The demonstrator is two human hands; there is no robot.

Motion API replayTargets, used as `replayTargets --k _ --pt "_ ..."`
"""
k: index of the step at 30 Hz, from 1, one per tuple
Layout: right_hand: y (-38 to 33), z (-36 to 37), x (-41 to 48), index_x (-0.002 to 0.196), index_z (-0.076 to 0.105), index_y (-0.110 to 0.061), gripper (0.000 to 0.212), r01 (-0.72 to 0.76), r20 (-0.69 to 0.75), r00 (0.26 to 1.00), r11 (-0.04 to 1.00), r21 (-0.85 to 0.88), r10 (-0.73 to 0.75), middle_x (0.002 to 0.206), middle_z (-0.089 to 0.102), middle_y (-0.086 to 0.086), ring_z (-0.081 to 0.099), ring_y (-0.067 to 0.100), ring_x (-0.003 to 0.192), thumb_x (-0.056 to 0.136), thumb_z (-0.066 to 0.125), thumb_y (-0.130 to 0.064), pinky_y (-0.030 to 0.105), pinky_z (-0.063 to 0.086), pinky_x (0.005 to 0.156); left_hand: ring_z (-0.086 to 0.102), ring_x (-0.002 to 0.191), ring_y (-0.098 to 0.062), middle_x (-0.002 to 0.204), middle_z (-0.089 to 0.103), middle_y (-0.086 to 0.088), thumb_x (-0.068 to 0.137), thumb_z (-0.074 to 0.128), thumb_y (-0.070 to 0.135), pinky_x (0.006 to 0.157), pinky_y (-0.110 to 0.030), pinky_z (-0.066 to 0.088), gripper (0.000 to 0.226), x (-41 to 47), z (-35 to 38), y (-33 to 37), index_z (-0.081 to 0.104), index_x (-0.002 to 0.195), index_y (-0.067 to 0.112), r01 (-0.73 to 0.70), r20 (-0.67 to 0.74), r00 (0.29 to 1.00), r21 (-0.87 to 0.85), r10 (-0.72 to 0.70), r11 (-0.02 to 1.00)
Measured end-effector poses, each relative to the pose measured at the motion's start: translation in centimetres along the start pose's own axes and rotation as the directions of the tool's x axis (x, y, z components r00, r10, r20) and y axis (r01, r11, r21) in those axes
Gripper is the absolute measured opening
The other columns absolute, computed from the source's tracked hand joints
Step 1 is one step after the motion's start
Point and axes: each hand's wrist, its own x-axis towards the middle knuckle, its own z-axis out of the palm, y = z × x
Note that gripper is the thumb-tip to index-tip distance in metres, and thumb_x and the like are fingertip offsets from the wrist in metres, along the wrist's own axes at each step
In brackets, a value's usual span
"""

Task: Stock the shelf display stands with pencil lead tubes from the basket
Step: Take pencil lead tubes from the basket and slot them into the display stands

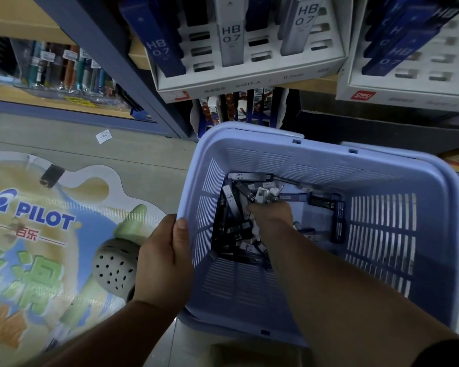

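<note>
The left hand (164,260) clamps the basket (249,131) rim to steady it while the right hand (272,214) reaches among the lead tubes (229,197), its grip obscured.

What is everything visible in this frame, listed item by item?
basket: one, light blue, below the shelf.
loose lead tubes: many, black, white and blue, heaped in the basket's left part.
middle display stand: one, white, on the shelf, holds blue and grey HB 0.7 tubes, several slots empty.
right display stand: one, white, shelf right, holds blue tubes.
shelf frame: one, dark blue, upper left.
pens: many, mixed colours, lower left shelf.
floor sticker: one, blue and green, printed PILOT, floor left.
shoe: one, grey, perforated, on the sticker.
left hand: grips the basket's left rim.
right hand: inside the basket, apparently holding a few white tubes.
</note>
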Motion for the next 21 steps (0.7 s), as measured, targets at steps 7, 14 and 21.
replayTargets --k 7,14,21 --pt "0.3 0.3 0.1 0.094 0.064 -0.008 0.033 0.066 0.075 0.995 0.996 0.061 -0.07 0.084 0.07 0.007 0.068 0.025 0.075 0.072 0.083 -0.025 0.035 0.057 0.068 0.054 0.068 -0.008 0.061 0.048 0.006 0.099 0.026 0.047 0.054 -0.012 0.035 0.033 0.0 0.0 0.2 0.038 0.072 0.034 0.018 0.006 1.0 -0.018 -0.018 1.0" --pt "0.7 1.3 0.0 0.113 0.065 -0.003 0.053 0.092 0.213 0.971 0.991 0.096 -0.111 0.106 0.068 0.006 0.063 0.023 0.089 0.075 0.087 -0.033 0.039 0.058 0.088 0.052 0.065 -0.012 0.059 0.047 0.005 0.099 0.026 0.048 0.051 -0.015 0.034 0.035 0.0 0.0 0.2 0.039 0.071 0.031 0.027 0.008 1.0 -0.013 -0.027 1.0" --pt "-0.6 1.1 -0.4 0.136 0.05 0.01 0.083 0.013 0.284 0.958 0.994 0.107 -0.043 0.13 0.062 0.021 0.06 0.033 0.117 0.077 0.086 -0.035 0.042 0.054 0.097 0.051 0.066 -0.011 0.059 0.047 0.004 0.099 0.027 0.045 0.054 -0.015 0.036 0.034 0.0 0.0 0.4 0.038 0.071 0.03 0.032 0.006 0.999 -0.032 -0.032 0.999"
